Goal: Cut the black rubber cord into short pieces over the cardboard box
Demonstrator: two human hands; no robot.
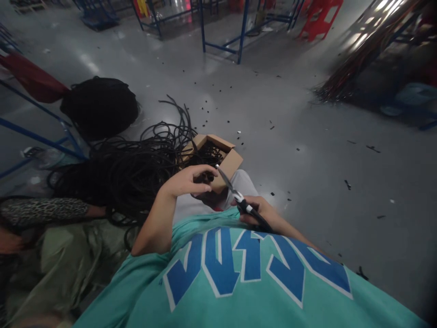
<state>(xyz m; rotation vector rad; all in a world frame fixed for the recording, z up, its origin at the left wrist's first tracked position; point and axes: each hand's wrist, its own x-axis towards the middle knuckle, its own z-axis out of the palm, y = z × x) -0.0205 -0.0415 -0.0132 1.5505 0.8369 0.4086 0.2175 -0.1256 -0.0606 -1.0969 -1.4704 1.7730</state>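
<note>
My right hand (256, 208) is wrapped round the black handles of a pair of shears (238, 197). Their silver blades point up and left, with the tip close to my left fingertips. My left hand (187, 180) hovers at the near side of an open cardboard box (233, 161), its fingers curved and the thumb apart from them. Something small and dark shows by those fingers; whether it touches them I cannot tell. Many short black pieces (210, 152) lie in the box. Long black tubing or cord (136, 159) is heaped to the left, some strands reaching the box.
A large black bundle (99, 107) rests on the floor at the left. Beside me at the left are another person's patterned sleeve (44, 212) and a greenish sheet (71, 259). Blue metal frames (223, 48) and a red stool (319, 20) stand farther off. Black scraps dot the grey floor.
</note>
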